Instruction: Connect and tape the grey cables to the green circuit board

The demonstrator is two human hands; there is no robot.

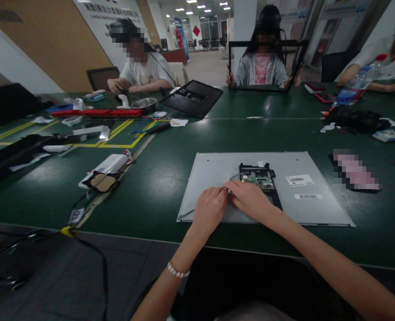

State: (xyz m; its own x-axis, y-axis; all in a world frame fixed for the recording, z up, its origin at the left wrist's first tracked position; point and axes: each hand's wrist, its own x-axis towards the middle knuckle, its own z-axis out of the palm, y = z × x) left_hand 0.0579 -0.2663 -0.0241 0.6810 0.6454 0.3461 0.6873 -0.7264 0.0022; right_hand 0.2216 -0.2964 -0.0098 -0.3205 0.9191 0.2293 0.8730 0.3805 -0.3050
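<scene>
A grey display panel [213, 167] lies face down on the green table in front of me. A black bracket [273, 189] with a green circuit board [258, 181] sits on its back. My left hand [211, 204] and my right hand [247, 196] meet over the panel, left of the board, fingertips pinched close together. Both are closed on a thin grey cable [189, 213], which emerges at the panel's lower left and also shows near the board. Fingers hide the pinched section. Two white labels [299, 180] are on the panel's right part.
A white power bank-like block [105, 171] with a cord lies to the left. A pink phone-shaped item [356, 169] is at the right. Across the table are a black cover [193, 98], a bottle [357, 84], and a person holding a black frame [266, 90]. Other people sit nearby.
</scene>
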